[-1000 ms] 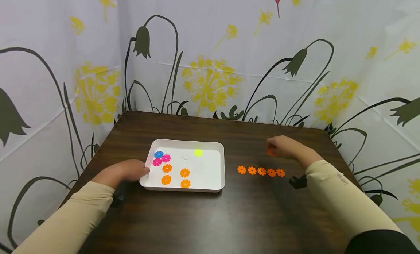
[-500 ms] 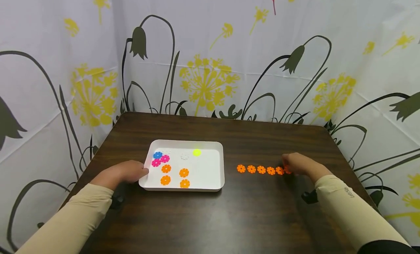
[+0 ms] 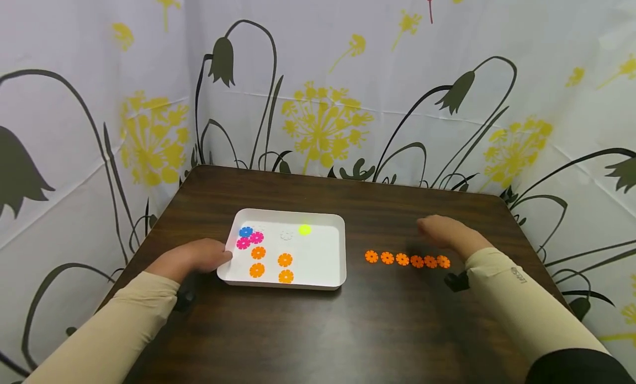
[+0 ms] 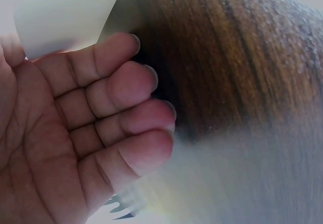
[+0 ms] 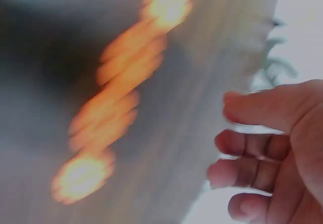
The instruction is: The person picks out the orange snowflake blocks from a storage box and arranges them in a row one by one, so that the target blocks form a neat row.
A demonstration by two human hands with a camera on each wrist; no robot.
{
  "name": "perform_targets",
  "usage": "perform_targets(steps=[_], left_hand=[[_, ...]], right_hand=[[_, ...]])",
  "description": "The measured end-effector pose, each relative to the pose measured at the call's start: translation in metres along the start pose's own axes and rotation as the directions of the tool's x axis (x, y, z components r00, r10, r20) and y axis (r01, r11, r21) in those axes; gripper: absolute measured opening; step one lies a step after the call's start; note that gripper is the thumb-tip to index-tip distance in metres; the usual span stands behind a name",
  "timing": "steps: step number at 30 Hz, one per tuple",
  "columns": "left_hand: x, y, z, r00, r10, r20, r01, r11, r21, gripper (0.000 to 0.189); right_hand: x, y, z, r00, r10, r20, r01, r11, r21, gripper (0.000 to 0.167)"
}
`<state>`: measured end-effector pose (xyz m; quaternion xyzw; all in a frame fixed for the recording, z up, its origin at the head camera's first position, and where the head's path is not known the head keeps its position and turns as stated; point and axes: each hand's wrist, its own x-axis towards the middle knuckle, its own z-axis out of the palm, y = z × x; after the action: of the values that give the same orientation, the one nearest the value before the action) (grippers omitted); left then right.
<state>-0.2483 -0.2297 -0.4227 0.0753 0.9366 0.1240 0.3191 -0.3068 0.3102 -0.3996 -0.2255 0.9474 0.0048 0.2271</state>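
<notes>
In the head view my left hand (image 3: 195, 257) grips the left rim of a white tray (image 3: 318, 273), thumb over the edge. Its fingers (image 4: 136, 118) are bent beside the tray in the left wrist view. Inside the tray lie a blue flower-shaped disc (image 3: 245, 232), two pink discs (image 3: 256, 238), several orange discs (image 3: 285, 260), a yellow disc (image 3: 305, 230) and faint whitish ones (image 3: 286, 235). To the tray's right runs a row of several orange flower-shaped discs (image 3: 402, 259). My right hand (image 3: 444, 233) hovers just behind the row's right end, holding nothing, its fingers (image 5: 227, 173) loosely bent.
The dark wooden table (image 3: 318, 340) carries the tray and the row. A white curtain (image 3: 318, 53) with printed flowers hangs behind the table and along both sides. Bare tabletop shows in front of the tray and the row.
My right hand set an orange disc at the row's right end, let it go, then lifted back off it. My left hand stays on the tray's rim.
</notes>
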Motion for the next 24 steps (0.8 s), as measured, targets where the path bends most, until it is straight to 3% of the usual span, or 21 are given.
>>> perform_targets(steps=[5,11,15,18,24], left_hand=[[-0.002,-0.001,-0.001,1.0,-0.008,-0.009,0.008,1.0,-0.002,0.039],[-0.004,0.0,0.002,1.0,-0.001,-0.022,0.001,1.0,-0.005,0.041],[-0.005,0.0,0.003,0.999,-0.007,-0.033,0.007,1.0,-0.007,0.04],[-0.006,0.001,0.002,1.0,0.001,-0.029,-0.001,1.0,-0.002,0.039],[-0.007,0.0,0.001,1.0,-0.004,-0.017,0.003,1.0,-0.003,0.041]], right_hand=[[0.042,-0.068,-0.044,0.98,-0.149,-0.133,0.138,0.987,-0.088,0.006],[0.088,-0.161,-0.076,0.932,-0.343,-0.115,0.315,0.926,-0.208,0.008],[0.107,-0.22,-0.069,0.891,-0.454,-0.017,0.428,0.852,-0.302,0.033],[0.117,-0.255,-0.053,0.859,-0.505,0.082,0.503,0.803,-0.321,0.038],[0.128,-0.288,-0.022,0.814,-0.547,0.197,0.579,0.731,-0.36,0.033]])
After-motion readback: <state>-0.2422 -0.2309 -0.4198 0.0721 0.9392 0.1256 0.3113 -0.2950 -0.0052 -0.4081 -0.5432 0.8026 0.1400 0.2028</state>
